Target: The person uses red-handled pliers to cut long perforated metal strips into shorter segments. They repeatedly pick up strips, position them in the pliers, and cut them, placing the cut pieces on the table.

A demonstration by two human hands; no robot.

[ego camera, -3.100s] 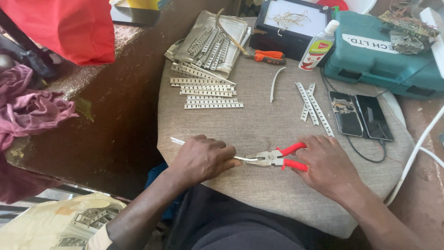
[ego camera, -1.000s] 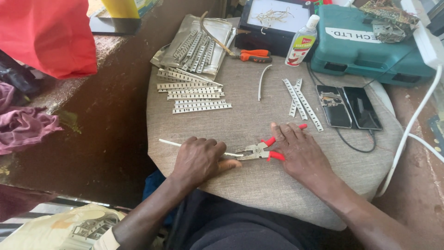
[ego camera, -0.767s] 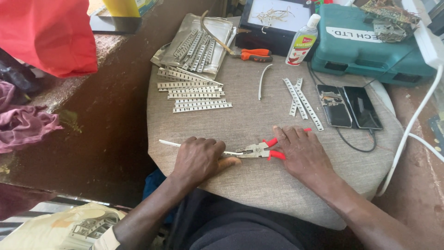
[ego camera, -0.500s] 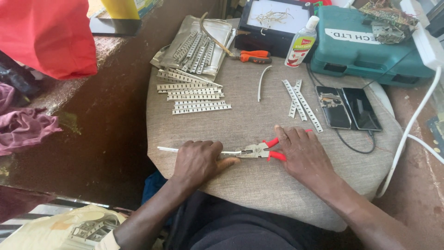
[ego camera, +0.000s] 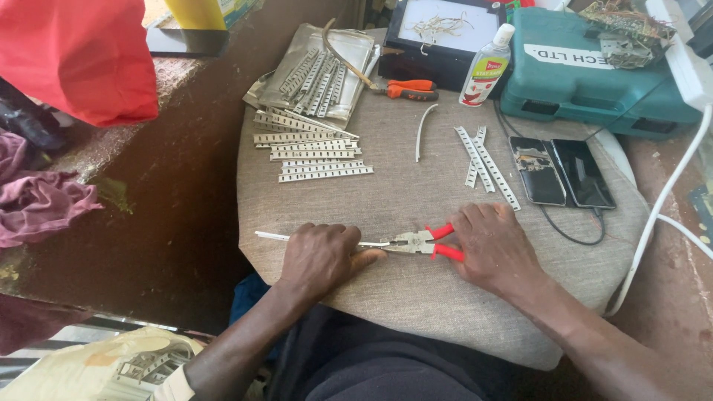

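Careful: your left hand (ego camera: 319,256) pins the thin metal strip (ego camera: 271,236) flat on the cushion (ego camera: 416,297), and your right hand (ego camera: 494,249) grips the red-handled pliers (ego camera: 423,242) biting its end. If your pinning hand eases, the strip could slip or kink.

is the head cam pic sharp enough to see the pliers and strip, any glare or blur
Head view: sharp in the middle; the red-handled pliers and the thin metal strip under the left hand read clearly. Daylight is soft, with short shadows beneath both hands, the right hand included. The white cable and white block at the right edge look washed out. The two phones show mild sheen. Edges curve slightly.
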